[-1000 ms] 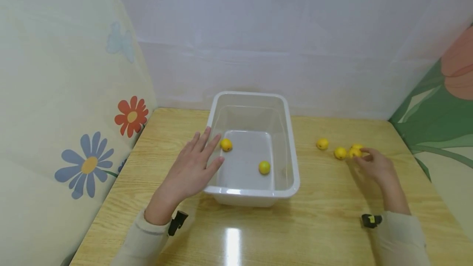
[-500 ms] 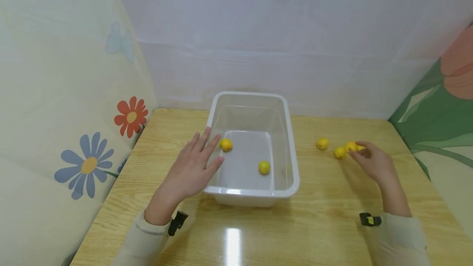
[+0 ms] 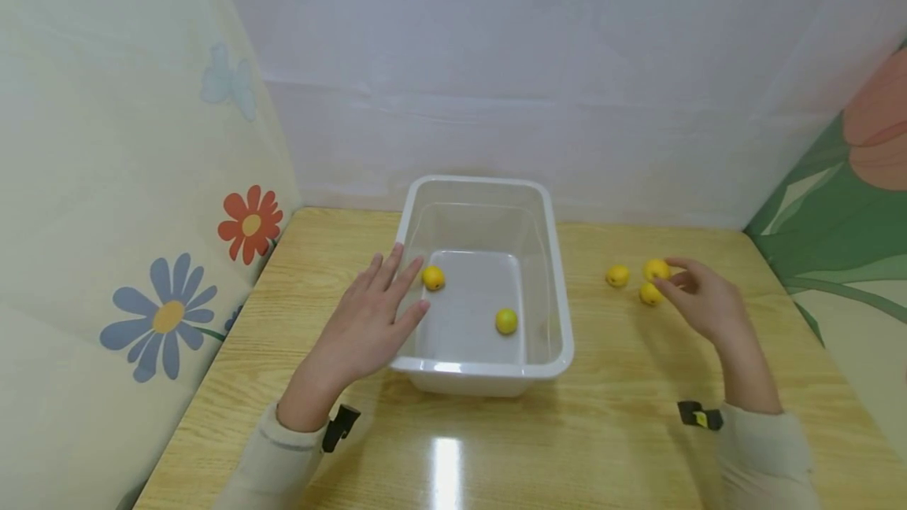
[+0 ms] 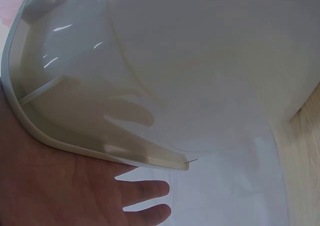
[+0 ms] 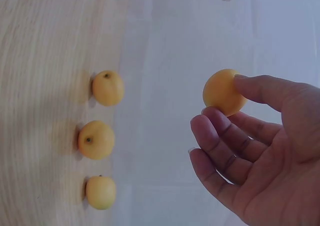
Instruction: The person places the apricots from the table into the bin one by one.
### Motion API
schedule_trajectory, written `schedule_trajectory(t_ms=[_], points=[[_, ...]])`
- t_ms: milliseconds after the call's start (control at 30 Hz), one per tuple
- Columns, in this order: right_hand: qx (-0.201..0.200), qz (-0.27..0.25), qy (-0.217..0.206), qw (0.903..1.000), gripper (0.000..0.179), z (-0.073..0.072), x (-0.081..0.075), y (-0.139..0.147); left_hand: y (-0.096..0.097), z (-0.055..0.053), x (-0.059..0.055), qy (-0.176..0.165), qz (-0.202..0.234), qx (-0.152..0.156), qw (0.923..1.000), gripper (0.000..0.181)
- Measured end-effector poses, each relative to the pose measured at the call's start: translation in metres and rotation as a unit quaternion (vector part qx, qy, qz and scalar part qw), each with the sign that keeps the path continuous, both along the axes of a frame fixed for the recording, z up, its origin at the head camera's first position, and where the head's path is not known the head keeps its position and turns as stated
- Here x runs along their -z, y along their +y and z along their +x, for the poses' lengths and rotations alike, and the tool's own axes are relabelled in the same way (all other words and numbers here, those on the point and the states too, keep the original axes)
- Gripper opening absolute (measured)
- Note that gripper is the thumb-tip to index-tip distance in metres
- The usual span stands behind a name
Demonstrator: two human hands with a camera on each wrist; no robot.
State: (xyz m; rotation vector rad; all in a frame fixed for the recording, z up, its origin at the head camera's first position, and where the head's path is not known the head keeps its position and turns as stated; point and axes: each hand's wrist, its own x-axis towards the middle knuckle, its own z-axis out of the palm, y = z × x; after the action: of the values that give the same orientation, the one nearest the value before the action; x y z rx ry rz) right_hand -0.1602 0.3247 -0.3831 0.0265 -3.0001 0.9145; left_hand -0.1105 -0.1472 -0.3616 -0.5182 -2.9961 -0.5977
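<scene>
Tabletop (image 3: 598, 423) stretches between tub rim (image 3: 489, 371) and pinched fruit (image 5: 220, 91)

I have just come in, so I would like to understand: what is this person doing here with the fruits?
The person's right hand pinches a small yellow fruit above the wooden table. The left hand rests on the rim of a white plastic tub, fingers spread. Inside the tub lie an orange-yellow fruit by the left side and a greenish-yellow fruit nearer the front right. The right wrist view shows three other fruits on the table.
</scene>
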Motion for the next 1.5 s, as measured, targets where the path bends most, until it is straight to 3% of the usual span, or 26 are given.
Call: schedule_trajectory(t_ms=[467, 833, 1100, 1500], points=[[-0.021, -0.005, 0.051, 0.9985, 0.059, 0.000, -0.018, -0.028, 0.001, 0.000, -0.002, -0.003, -0.004, -0.002, 1.0000, 0.064], [-0.020, -0.016, 0.051, 0.9984, 0.061, -0.005, -0.027, -0.045, 0.001, 0.000, -0.005, -0.007, -0.008, -0.004, 0.9999, 0.066], [-0.037, -0.023, 0.076, 0.9962, 0.058, -0.006, -0.034, -0.055, 0.001, 0.001, -0.005, -0.007, -0.008, -0.005, 0.9999, 0.066], [-0.053, -0.036, 0.071, 0.9954, 0.058, -0.008, -0.046, -0.075, 0.001, 0.002, -0.003, -0.015, -0.009, -0.008, 0.9998, 0.065]])
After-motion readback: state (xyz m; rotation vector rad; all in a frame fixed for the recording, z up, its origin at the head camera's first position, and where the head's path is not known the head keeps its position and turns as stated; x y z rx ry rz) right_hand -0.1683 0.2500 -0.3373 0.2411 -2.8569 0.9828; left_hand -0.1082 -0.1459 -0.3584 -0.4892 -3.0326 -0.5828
